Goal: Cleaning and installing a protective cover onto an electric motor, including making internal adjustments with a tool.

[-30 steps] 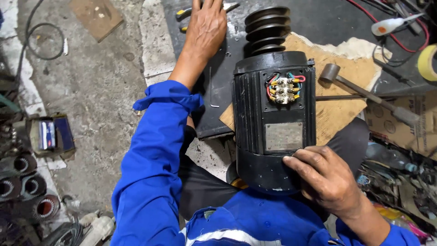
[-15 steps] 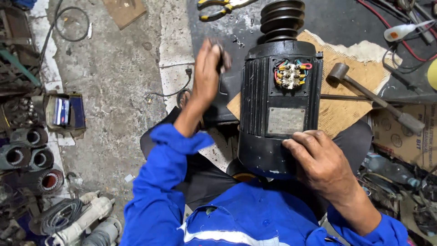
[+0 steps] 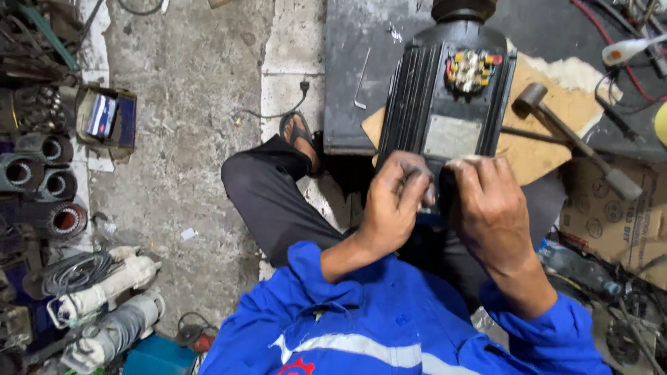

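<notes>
We have a black ribbed cast-metal electric motor (image 3: 445,104) lying on a flat sheet of brown cardboard (image 3: 549,132), which sits over a dark metal plate (image 3: 347,76). The motor's open terminal box with coloured wires (image 3: 472,68) faces up, at the end far from us.

Our left hand (image 3: 392,201) and right hand (image 3: 486,201) meet at the motor's near end, both curled in against the casing. We cannot tell whether the fingers pinch a small part or only press on the housing; the contact is hidden between the hands.

Handling, as we judge it: heavy, rigid, not fragile in the body, but the exposed terminals and wires are. The ribs give good purchase, though they look greasy. Take hold on the finned flanks or the end bell, never at the terminal box.

Relative to the motor: a steel-headed hammer with long handle (image 3: 577,139) lies just to its right on the cardboard, a bent hex key (image 3: 361,80) to its left on the plate, and torn cardboard boxes (image 3: 611,215) to the right near us. Well to its left, past the rough concrete floor (image 3: 187,125), stand round motor stators (image 3: 42,180) and a small screen device (image 3: 104,117). Tight, cluttered workshop, working at floor level.
</notes>
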